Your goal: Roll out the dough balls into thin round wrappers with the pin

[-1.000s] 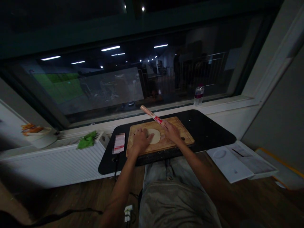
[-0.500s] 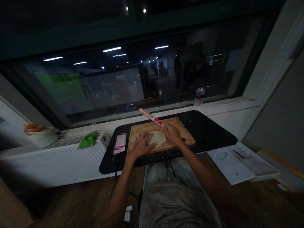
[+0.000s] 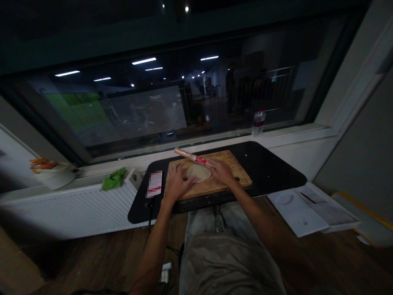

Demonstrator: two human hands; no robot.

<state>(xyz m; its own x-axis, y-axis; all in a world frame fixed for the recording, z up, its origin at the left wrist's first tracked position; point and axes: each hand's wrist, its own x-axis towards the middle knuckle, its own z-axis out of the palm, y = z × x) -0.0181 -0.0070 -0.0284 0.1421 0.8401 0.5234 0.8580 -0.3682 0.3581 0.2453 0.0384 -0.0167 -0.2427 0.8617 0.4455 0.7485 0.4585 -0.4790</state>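
Note:
A flat, roundish sheet of dough (image 3: 201, 173) lies on a wooden cutting board (image 3: 229, 160). My left hand (image 3: 177, 183) rests at the dough's left edge, fingers apart, its thumb reaching over the dough. In my right hand (image 3: 221, 172) is one end of a rolling pin (image 3: 190, 156), light wood with a red and white printed wrap. The pin slants up to the left, across the far side of the dough, its other end past the board's back edge. My palm hides the pin's near end.
Under the board is a black tabletop (image 3: 270, 168); a blurred-out flat item (image 3: 154, 183) lies at its left. A bottle (image 3: 258, 123) stands on the windowsill. A green cloth (image 3: 113, 179) and a white container (image 3: 55, 175) sit left, by the radiator. An open white box (image 3: 313, 209) is at right.
The rolling pin has swung lower and flatter, its far end moving left and down. My left hand has shifted slightly left, and the dough has shifted left with it.

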